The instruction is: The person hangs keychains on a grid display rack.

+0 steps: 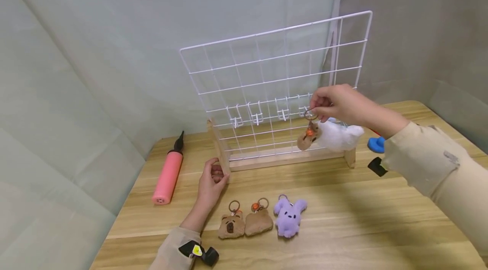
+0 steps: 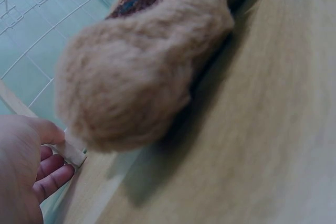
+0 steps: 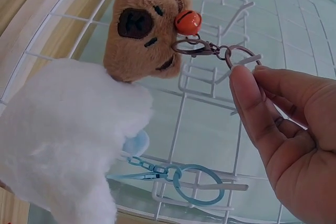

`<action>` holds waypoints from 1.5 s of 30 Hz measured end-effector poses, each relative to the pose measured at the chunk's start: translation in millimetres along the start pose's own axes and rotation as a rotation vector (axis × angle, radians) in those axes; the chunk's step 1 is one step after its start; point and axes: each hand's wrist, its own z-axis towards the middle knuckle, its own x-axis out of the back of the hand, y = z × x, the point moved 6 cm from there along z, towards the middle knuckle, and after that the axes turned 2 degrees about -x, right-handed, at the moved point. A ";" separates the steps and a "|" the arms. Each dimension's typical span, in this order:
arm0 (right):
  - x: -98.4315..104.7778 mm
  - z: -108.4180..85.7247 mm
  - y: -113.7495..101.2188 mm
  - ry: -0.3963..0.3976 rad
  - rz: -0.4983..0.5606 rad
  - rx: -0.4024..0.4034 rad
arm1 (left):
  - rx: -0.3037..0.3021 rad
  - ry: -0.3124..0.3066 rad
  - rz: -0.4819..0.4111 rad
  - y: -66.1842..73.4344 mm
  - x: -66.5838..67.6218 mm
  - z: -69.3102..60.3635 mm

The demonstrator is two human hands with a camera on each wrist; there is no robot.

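Pinches ring (image 3: 240, 47) at rack (image 1: 287, 78) with right hand (image 1: 337, 100), rack's wooden foot (image 1: 220, 147) with left hand (image 1: 211, 181), on streaky wooden table (image 1: 343, 236) before pale drapes (image 1: 114, 49).

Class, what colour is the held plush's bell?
Orange; the bell shows best in the right wrist view.

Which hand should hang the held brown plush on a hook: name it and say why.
The right, I'd judge: the right hand pinches the metal ring right at a white hook. The left hand holds the wooden side support, lower and away from that hook.
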 end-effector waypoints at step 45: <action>5.4 -2.8 8.1 0.057 -0.123 -0.007 | 0.004 -0.002 -0.004 2.3 -5.1 3.1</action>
